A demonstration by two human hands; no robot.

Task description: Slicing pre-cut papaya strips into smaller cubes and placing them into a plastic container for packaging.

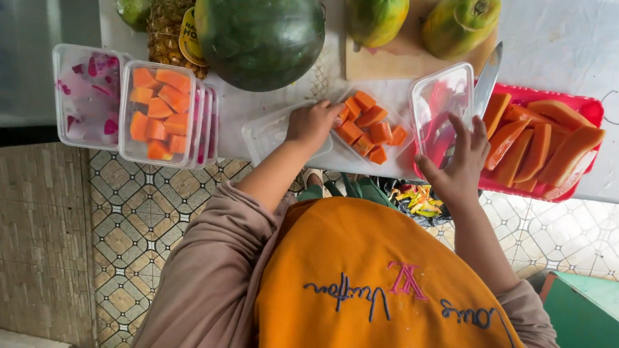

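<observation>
Left hand (312, 123) closed on papaya chunks (367, 126) at frame centre; right hand (457, 162) open-fingered, steadying clear lid (440, 105). Knife (487, 81) just beside: cut risk.

Watermelon (260, 33), pineapple (167, 27), 2 papayas (377, 11)

This looks like a fruit-selling stall or small food-prep stand. A white-covered surface (568, 37) carries a whole dark green watermelon (260, 33), green-yellow papayas (460, 20), a pineapple (166, 27), a red plastic tray of orange papaya slices (585, 106) and clear plastic boxes of cut fruit (157, 112), above a patterned tile floor (141, 216).
</observation>
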